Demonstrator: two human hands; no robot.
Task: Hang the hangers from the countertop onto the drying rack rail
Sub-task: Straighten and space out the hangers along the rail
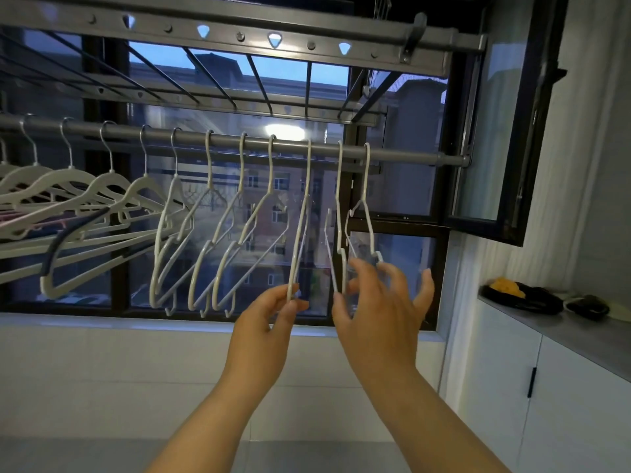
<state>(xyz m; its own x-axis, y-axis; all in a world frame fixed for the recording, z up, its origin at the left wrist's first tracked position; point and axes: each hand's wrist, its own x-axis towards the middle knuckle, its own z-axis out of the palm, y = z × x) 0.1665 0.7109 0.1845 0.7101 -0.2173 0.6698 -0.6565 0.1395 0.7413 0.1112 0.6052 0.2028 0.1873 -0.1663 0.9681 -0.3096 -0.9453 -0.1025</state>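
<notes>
1. Hangers [112, 180] at far left cut off by the frame edge and overlapping too thickly to count.
2. Blur around the fingertips of the right hand [379, 302]; contact with the nearest hangers hard to make out.
3. Dark items [522, 297] on the countertop [580, 336] at right, one topped with something yellow, too dim to identify.
4. Hooked in a row along the drying rack rail [409, 155]: thick pale hangers with metal hooks at left, thin white wire ones toward the right, hanging nearly edge-on.
5. One dark blue hanger [58, 240] among the pale ones at left.
6. Left hand [269, 315] raised, thumb and fingertips pinching the lower end of one wire hanger [302, 216], its hook over the rail.
7. Right hand spread wide, fingers loosely bent, nothing visibly gripped, fingertips at the lower ends of the last two wire hangers [340, 179] on the rail.
</notes>
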